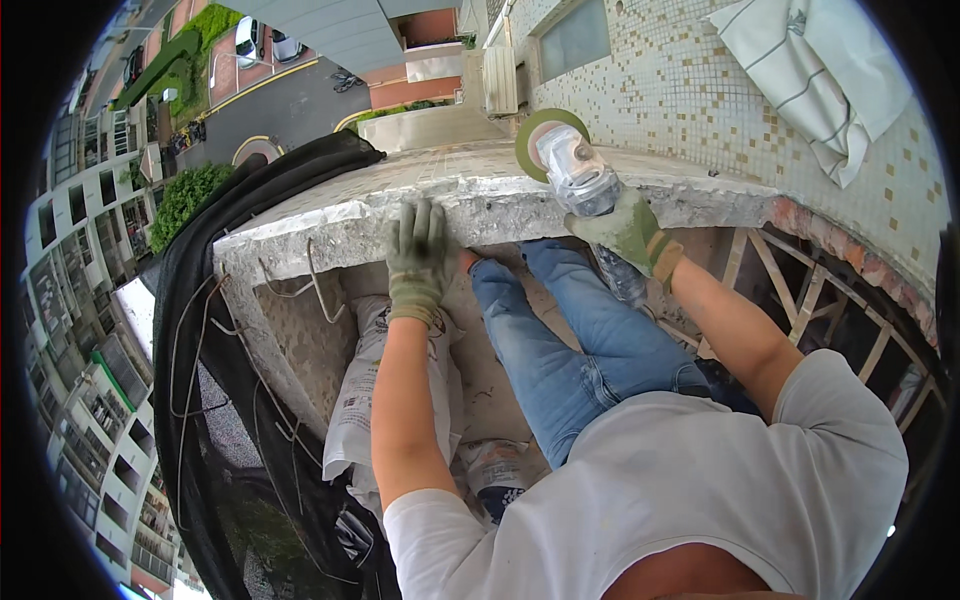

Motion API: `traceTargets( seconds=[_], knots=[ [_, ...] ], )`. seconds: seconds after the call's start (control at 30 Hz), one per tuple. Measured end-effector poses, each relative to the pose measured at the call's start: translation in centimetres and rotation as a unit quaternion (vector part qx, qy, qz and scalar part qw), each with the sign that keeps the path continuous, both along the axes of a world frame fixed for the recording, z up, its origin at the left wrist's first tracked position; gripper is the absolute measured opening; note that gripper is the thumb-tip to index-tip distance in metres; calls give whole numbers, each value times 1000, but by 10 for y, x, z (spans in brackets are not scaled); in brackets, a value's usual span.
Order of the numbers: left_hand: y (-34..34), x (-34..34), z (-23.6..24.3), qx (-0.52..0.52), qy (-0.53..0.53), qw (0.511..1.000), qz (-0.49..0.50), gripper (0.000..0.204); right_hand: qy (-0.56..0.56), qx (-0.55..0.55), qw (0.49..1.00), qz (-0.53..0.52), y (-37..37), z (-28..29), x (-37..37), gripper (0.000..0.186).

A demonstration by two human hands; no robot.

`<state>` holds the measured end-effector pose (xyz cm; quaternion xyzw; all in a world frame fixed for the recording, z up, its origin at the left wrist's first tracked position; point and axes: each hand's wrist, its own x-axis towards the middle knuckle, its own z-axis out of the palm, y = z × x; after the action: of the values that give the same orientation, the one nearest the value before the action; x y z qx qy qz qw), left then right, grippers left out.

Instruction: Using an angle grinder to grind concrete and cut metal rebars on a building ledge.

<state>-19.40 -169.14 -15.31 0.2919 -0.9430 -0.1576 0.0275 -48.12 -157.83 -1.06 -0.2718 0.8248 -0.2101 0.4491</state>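
Observation:
My right hand, in a grey-green work glove, is closed around an angle grinder whose body looks wrapped in clear plastic. Its round green-rimmed disc sits at the far side of a rough concrete ledge; whether the disc touches the ledge I cannot tell. Gloved too, my left hand rests on the ledge with its fingers laid over the broken edge, holding nothing. A dark patch marks the back of that glove.
Bent steel bars stick out below the ledge at left. Black netting hangs beyond them, above a drop to a street. White sacks lie by my legs. At right are a metal lattice and a pale sheet.

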Motion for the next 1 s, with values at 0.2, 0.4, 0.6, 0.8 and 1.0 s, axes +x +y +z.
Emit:
traceTargets(
  seconds=[0.2,0.4,0.6,0.8,1.0],
  knots=[
    [65,113,17,241,-310,916,83,47,-1,-18,1000,-11,22,-4,-17,53],
    [58,61,39,132,-143,976,98,37,79,-152,985,-18,46,-21,-17,55],
    [23,-48,7,0,78,996,46,58,71,-115,991,-1,60,-41,-11,56],
    [46,11,-6,72,-37,997,-11,62,16,-81,997,13,58,-39,-14,56],
    [53,61,21,-24,44,998,35,57,110,-146,980,82,36,-37,-8,53]
  ],
)
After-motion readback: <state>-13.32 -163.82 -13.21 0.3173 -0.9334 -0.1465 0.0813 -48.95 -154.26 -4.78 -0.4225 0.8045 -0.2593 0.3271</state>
